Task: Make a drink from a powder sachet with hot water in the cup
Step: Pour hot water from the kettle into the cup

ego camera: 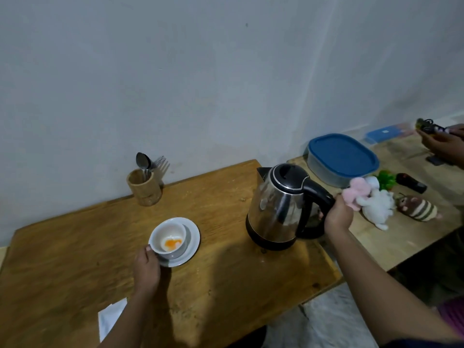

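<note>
Orange powder (171, 243) lies in the bottom of a small white ceramic cup (167, 236), which sits tilted toward the camera on a white round saucer (192, 243) near the middle of a worn wooden table (75, 247); no water is visible in it. The sachet step looks done, while pouring and stirring appear to remain. The left hand (146, 268) steadies the cup, thumb at its near rim, though how firmly it holds cannot be told. The right hand (337, 217) is closed around the black handle of a stainless-steel electric kettle (278, 207), which stands well to the right of the cup; whether it is lifted off its black base cannot be told. Spoons and forks (150, 163) wait in a wooden holder (144, 185) by the wall, and a white paper scrap (110, 320), possibly the emptied sachet, lies at the near edge
</note>
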Demonstrator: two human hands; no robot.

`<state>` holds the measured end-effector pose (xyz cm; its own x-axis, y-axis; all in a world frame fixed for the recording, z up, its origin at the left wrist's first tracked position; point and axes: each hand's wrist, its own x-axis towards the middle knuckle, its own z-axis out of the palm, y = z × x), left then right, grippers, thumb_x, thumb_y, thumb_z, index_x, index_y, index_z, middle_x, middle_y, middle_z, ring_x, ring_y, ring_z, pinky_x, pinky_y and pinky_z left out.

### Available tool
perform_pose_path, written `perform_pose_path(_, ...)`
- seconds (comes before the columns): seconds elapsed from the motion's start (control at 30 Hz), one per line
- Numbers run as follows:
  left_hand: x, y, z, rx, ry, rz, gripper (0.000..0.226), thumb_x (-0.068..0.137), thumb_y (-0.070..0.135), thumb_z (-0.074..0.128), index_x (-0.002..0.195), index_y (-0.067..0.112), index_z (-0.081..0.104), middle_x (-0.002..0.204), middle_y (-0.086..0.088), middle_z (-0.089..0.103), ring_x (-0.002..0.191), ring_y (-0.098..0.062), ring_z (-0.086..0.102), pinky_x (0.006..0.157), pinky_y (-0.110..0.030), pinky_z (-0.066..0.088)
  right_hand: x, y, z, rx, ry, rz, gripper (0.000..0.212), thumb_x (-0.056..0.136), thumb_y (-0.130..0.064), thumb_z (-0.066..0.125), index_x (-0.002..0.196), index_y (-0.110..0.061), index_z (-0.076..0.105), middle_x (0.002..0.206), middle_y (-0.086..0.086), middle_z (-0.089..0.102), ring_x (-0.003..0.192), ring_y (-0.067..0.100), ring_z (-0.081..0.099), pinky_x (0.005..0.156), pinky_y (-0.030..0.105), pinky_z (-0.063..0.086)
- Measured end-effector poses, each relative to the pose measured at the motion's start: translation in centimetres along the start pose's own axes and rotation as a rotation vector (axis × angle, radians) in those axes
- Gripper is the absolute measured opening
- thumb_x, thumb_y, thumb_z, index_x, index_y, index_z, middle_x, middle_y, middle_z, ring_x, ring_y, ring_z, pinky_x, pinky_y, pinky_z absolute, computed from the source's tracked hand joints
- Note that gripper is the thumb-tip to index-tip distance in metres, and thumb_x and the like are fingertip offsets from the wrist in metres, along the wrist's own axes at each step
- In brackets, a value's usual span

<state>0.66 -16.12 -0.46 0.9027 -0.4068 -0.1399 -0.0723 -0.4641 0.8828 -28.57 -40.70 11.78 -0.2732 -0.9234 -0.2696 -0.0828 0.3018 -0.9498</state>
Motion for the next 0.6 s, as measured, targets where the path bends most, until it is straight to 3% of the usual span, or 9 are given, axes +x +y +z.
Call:
perform_pose_path(0.27, 0.2, 0.4, -0.8, -0.073, -0.151, -0.059, 0.032, 0.099, 0.022, 0.031, 0.109, 0.0, 0.053, 0.102, -0.016, 0.056, 0.097, -0.031, 0.052, 0.081, -0.036, 0.037, -1.4, -2.2, 1.9, -0.124, 0.059, -0.06, 0.038, 0.09, -0.029, 0.041, 0.059, -0.009, 0.051, 0.057, 0.006, 0.049, 0.05, 0.019, 0.042, 0.049, 0.029, 0.03)
perform_pose_path(0.43, 0.9, 0.5, -1.3, -0.059, -0.181, -0.071, 0.029, 0.099, 0.021, 0.034, 0.107, 0.004, 0.055, 0.103, -0.014, 0.057, 0.1, -0.031, 0.053, 0.083, -0.035, 0.038, -2.2, -4.3, 3.1, -0.275, 0.062, -0.198, 0.044, 0.088, -0.032, 0.045, 0.059, 0.0, 0.053, 0.07, 0.019, 0.055, 0.067, 0.029, 0.051, 0.064, 0.034, 0.036)
perform_pose_path(0.53, 1.1, 0.7, -1.5, -0.066, -0.195, -0.062, 0.027, 0.098, 0.019, 0.034, 0.102, 0.004, 0.056, 0.101, -0.014, 0.057, 0.096, -0.029, 0.053, 0.081, -0.034, 0.036, -2.7, -5.5, 4.0, -0.36, 0.03, -0.285, 0.044, 0.088, -0.032, 0.046, 0.066, 0.003, 0.057, 0.074, 0.023, 0.057, 0.07, 0.03, 0.052, 0.063, 0.033, 0.034)
perform_pose_path(0.6, 1.3, 0.7, -1.5, -0.065, -0.206, -0.074, 0.031, 0.099, 0.021, 0.033, 0.109, 0.003, 0.057, 0.105, -0.014, 0.058, 0.097, -0.026, 0.053, 0.083, -0.034, 0.038, -3.1, -6.2, 4.6, -0.387, -0.006, -0.319, 0.043, 0.088, -0.032, 0.046, 0.064, 0.002, 0.055, 0.074, 0.022, 0.056, 0.07, 0.03, 0.051, 0.063, 0.033, 0.034)
